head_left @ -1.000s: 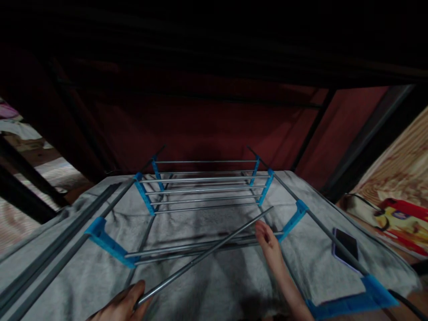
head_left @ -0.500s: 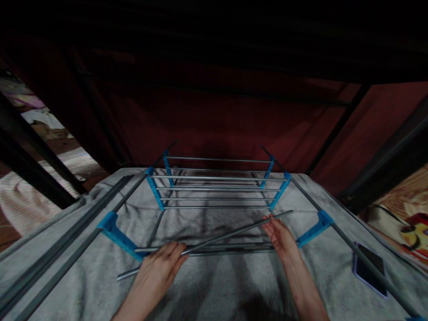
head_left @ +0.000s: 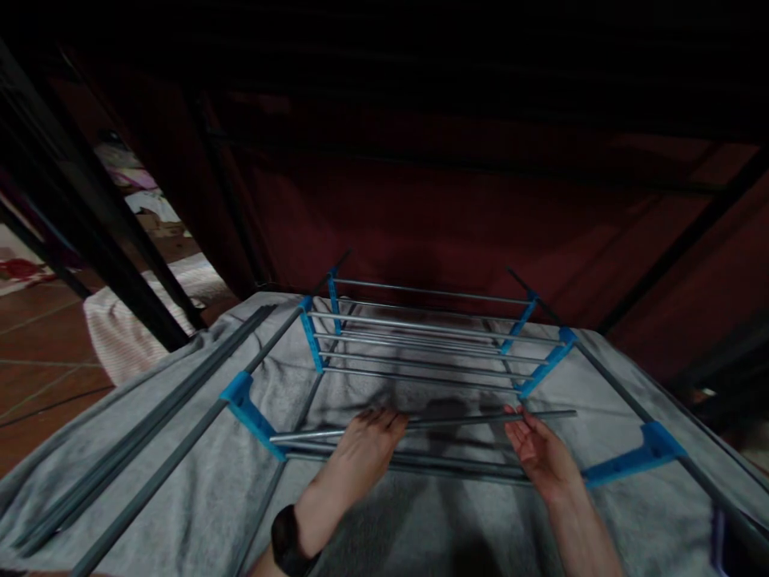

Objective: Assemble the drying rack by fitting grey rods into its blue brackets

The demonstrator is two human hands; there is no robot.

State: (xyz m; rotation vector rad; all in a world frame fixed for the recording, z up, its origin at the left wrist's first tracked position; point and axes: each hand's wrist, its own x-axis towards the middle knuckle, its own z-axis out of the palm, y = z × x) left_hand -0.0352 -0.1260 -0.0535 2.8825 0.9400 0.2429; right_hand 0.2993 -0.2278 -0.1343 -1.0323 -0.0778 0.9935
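Observation:
A thin grey metal tube (head_left: 462, 421) lies nearly level across the near part of a rack frame. My left hand (head_left: 372, 445) is closed over it left of its middle, palm down. With thumb and fingertips, my right hand (head_left: 537, 449) pinches it near its right end. The tube's left tip is close to a blue plastic bracket (head_left: 255, 421), though I cannot tell if they touch. Another blue bracket (head_left: 637, 457) sits beyond my right hand. Below the held tube, several crossbars (head_left: 456, 466) run between these brackets, partly hidden by my hands.
Farther back, more blue brackets (head_left: 311, 336) carry several crossbars (head_left: 420, 324). Loose long tubes (head_left: 150, 417) lie along the left on the grey blanket (head_left: 186, 497). Dark posts (head_left: 150, 276) and a dark red cloth (head_left: 408, 216) surround the bed. A phone edge shows (head_left: 718, 537) at lower right.
The tube has swung from a slant, left end low, to nearly level, its left end now by the bracket. Both hands keep hold of it. The view has turned left.

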